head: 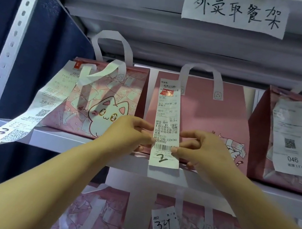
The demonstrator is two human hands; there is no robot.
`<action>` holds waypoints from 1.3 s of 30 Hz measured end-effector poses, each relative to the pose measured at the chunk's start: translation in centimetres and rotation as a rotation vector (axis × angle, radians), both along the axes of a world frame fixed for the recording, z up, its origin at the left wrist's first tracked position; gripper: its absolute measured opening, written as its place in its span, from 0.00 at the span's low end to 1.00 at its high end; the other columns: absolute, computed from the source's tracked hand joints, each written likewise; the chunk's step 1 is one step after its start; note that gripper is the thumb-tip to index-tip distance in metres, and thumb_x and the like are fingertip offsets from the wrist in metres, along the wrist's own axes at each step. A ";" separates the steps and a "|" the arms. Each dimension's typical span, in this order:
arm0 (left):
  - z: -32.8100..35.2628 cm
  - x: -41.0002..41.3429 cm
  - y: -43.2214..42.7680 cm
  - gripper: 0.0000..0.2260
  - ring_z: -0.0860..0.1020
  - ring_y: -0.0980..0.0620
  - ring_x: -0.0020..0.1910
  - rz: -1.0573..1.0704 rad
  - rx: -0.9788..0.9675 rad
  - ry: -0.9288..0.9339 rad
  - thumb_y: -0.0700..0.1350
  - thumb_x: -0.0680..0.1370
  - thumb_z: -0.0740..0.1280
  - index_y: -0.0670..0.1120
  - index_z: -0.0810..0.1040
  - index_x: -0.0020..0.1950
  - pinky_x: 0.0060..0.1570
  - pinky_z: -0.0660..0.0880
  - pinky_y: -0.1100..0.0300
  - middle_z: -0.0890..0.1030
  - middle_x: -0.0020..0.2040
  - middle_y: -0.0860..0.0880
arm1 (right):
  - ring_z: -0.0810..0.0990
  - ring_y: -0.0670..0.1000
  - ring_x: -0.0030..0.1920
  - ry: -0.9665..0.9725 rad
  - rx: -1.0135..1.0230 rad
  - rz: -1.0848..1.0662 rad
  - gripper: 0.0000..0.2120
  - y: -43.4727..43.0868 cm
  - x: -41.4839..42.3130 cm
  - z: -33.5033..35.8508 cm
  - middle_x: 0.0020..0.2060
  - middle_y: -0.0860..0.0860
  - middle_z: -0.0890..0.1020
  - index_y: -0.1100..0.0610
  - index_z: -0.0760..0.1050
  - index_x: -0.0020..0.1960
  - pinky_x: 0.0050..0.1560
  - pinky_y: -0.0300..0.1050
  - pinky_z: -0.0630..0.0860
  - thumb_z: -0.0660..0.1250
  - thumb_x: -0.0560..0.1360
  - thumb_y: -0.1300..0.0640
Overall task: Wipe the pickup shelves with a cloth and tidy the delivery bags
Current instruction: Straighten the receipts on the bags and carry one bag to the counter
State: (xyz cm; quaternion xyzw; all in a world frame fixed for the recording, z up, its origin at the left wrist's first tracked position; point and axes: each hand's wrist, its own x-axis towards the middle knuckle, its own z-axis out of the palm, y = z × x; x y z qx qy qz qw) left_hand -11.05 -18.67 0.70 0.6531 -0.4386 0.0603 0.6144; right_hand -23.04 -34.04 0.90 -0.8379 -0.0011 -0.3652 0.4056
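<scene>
Largely illegible receipt [169, 115] on middle bag [216, 115].

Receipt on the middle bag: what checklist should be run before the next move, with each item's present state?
1. Left hand pinches the receipt at its left edge: ok.
2. Right hand pinches its right edge: ok.
3. Receipt hangs straight down the middle bag: ok.
4. Handwritten 2 at its foot is readable: ok.
5. Slip on the left bag is tidy: not ok, it trails askew past the shelf edge.
6. Cloth at hand: cannot tell, none in view.
</scene>
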 end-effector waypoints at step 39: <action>-0.1 -13.9 -15.6 0.08 0.77 0.60 0.36 0.030 -0.043 -0.420 0.51 0.70 0.72 0.53 0.77 0.46 0.36 0.75 0.67 0.79 0.39 0.55 | 0.77 0.38 0.38 -0.245 -0.316 -0.673 0.09 -17.0 -15.9 0.1 0.39 0.41 0.79 0.48 0.74 0.50 0.35 0.31 0.68 0.70 0.72 0.51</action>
